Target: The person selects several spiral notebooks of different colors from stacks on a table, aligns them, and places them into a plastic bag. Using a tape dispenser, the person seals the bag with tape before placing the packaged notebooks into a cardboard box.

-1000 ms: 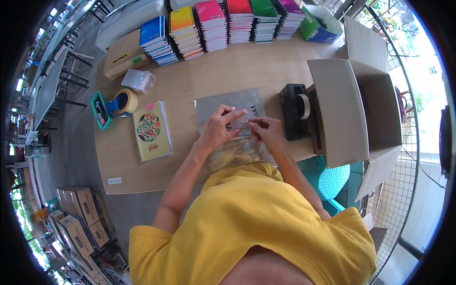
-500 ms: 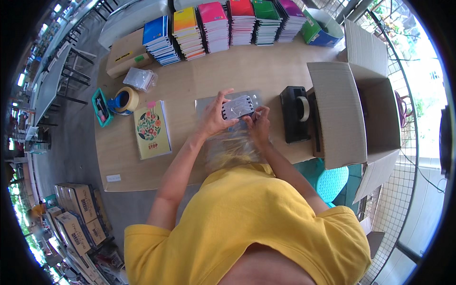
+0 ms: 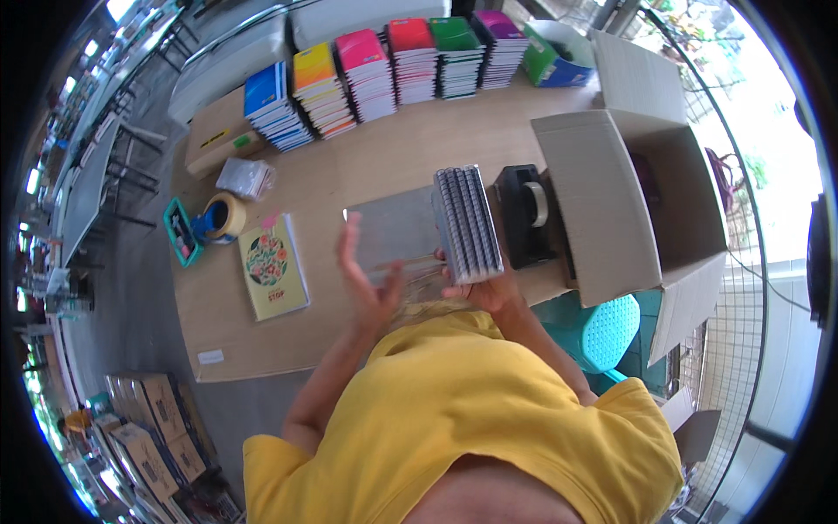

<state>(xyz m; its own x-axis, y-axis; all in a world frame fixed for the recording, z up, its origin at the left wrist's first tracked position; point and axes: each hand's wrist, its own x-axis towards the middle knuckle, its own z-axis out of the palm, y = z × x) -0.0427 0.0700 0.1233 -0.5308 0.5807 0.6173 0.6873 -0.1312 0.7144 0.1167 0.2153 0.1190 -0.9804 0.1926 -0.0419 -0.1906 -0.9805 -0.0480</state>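
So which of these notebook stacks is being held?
The spiral-bound stack in the right hand, its bindings facing up; the six bright-covered stacks rest along the far side of the table.

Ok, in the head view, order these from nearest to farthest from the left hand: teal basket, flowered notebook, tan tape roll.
From the left hand:
1. Flowered notebook, to its left.
2. Tan tape roll, farther left and forward.
3. Teal basket, farthest left of the three.
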